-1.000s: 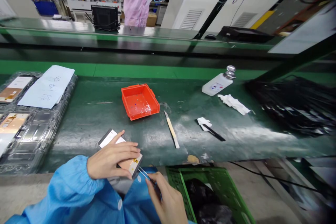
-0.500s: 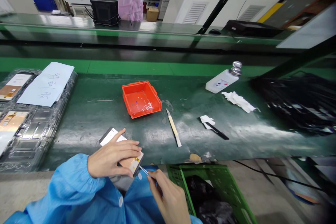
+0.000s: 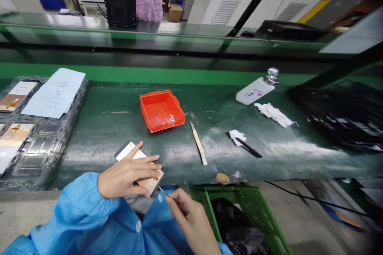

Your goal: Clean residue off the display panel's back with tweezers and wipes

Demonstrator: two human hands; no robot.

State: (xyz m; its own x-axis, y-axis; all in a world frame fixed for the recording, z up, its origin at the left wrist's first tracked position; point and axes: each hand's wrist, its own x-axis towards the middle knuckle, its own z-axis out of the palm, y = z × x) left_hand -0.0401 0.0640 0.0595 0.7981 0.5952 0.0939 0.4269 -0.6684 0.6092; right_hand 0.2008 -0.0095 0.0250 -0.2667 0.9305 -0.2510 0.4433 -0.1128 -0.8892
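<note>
A flat phone screen (image 3: 152, 183), with white and copper-coloured areas on its back, lies slantwise at the bench's front edge. My left hand (image 3: 131, 174) rests across it with fingers spread and the thumb along the near side, holding it down. My right hand (image 3: 188, 215) pinches thin metal tweezers (image 3: 163, 192). Their tip meets the near right end of the screen, beside a small yellow flex part; whether it grips anything is too small to tell. Beyond my hands lie a craft knife (image 3: 198, 144) with a pale handle and a red plastic bin (image 3: 162, 111) holding tiny specks.
On the left, a clear tray (image 3: 44, 155) carries more screens beneath a handwritten paper (image 3: 55, 93). To the right are a black stick (image 3: 249, 148) by a tissue, a crumpled wipe (image 3: 273, 114), a dispenser bottle (image 3: 255, 89) and dark stacked trays (image 3: 338, 115). A green crate (image 3: 251, 203) stands below the edge.
The tweezers have turned slightly, their two prongs now showing as one thin line at the screen's end. The left hand keeps its hold, and the view has shifted a little.
</note>
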